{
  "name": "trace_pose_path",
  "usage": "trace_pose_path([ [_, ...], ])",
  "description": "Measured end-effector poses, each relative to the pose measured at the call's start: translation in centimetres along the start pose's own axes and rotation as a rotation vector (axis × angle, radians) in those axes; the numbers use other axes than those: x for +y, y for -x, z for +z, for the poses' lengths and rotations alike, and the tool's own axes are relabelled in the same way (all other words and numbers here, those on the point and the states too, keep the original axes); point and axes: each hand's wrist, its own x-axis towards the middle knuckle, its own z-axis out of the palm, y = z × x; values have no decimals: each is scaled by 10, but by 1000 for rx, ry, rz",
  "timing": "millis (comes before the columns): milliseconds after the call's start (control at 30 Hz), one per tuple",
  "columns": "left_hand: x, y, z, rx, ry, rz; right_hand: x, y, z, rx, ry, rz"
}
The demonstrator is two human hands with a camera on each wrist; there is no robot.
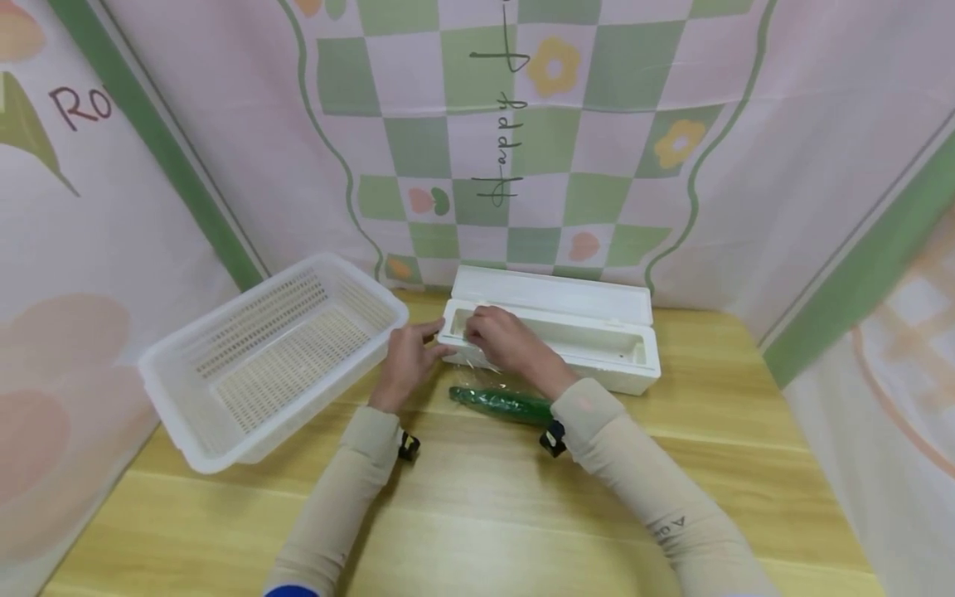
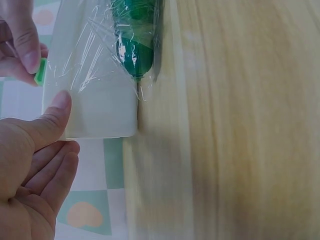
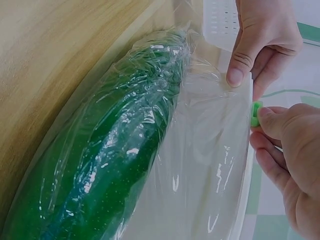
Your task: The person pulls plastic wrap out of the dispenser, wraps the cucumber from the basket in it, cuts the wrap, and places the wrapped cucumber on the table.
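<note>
A long white cling film dispenser box (image 1: 608,375) lies on the table with its lid (image 1: 552,294) raised at the back. My left hand (image 1: 406,361) holds the box's left end, thumb on the front face and fingers at the end. At the front top edge, my right hand (image 1: 511,340) pinches a small green slide cutter (image 3: 255,114) between thumb and fingers. Clear cling film (image 2: 92,55) hangs down the box's front. It reaches a green cucumber (image 3: 107,150), which lies in front of the box with film over it.
To the left stands a white slotted plastic basket (image 1: 164,406), tilted at an angle to the box. Behind the wooden table (image 1: 477,522) hangs a checked, printed curtain (image 1: 522,141). Black wrist cameras (image 1: 553,439) sit under both cuffs.
</note>
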Motion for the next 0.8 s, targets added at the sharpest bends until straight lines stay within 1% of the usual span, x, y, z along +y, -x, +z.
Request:
trace_pose_path([
  [133,2,-1,0,0,9,5,1,3,-3,-7,3,13],
  [333,2,0,1,-5,6,-16,3,9,-6,-26,-7,27],
  [500,2,-1,3,-9,13,2,4,10,-8,-15,-3,20],
  [633,5,0,-3,-44,-13,0,3,7,-8,-35,-14,10],
  [700,7,1,-7,-78,-40,-10,3,6,-8,-42,-18,1],
  [800,10,1,-11,-127,-71,-5,3,6,-7,-44,-18,4],
])
